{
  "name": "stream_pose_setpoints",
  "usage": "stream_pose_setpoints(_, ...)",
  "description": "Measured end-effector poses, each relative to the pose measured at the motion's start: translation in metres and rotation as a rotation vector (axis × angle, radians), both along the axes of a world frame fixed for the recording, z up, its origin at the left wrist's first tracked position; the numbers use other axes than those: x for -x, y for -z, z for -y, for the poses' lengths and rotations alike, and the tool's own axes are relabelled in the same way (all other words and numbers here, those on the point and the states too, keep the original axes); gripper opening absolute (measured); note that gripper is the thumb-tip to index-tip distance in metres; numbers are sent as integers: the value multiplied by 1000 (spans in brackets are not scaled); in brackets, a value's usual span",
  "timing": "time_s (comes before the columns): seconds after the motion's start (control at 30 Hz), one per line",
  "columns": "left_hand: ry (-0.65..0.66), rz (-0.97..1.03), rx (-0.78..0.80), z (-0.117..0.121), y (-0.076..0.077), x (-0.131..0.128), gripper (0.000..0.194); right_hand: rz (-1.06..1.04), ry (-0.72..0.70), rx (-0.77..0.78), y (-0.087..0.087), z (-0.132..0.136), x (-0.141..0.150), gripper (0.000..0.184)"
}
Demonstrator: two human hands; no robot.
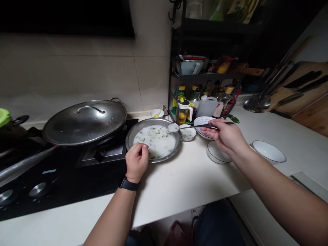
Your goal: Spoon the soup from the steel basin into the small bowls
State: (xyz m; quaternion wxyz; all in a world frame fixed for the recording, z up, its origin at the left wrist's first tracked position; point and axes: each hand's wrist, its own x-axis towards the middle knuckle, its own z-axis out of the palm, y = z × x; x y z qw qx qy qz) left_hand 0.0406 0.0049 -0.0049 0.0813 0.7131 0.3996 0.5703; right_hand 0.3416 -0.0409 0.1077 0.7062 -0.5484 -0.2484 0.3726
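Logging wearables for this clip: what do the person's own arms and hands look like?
Both forearms are bare, and the left hand and right hand wear no gloves. A black wristband sits on the left wrist; the right wrist has none.

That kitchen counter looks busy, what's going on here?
A person stands at the counter. Their left hand rests at the near edge of a steel dish of milky liquid with green flecks. Their right hand holds a long-handled spoon over the dish's far rim, near a small bowl. A lidded pan sits on the stove alongside.
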Motion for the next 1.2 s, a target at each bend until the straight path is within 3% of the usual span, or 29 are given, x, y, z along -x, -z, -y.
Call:
stream_pose_setpoints(0.2, 7, 6, 4, 0, 0, -1, 26, 42, 105, -12, 3, 3, -28, 13)
stream_pose_setpoints(0.43, -2, 5, 3, -1, 1, -1, 26, 219, 126, 83, 37, -1, -39, 13)
stream_pose_setpoints(0.5, -4, 1, 8, -1, 1, -1, 27, 439, 79, 83, 47, 5, -40, 10)
stream_pose_setpoints(0.57, -9, -4, 11, -1, 1, -1, 27, 797, -6, -8, 53, 13, -41, 9)
stream_pose_setpoints(0.67, -24, -11, 11, -1, 1, -1, 28, 1370, -235, -197, 58, 27, -44, 9)
stream_pose_setpoints(0.73, -24, -12, 14, 0, 0, -1, 28, 1578, -347, -240, 58, 33, -44, 12)
stream_pose_setpoints(0.8, -16, -8, 15, 0, 0, -1, 28, 1612, -336, -254, 56, 37, -41, 14)
stream_pose_setpoints(0.97, -12, -7, 24, 0, 0, -1, 27, 1428, -189, -375, 46, 36, -14, 15)
stream_pose_setpoints(1.2, -11, 0, 12, 0, 0, -1, 27, 1311, -377, -418, 52, 7, 29, 11)
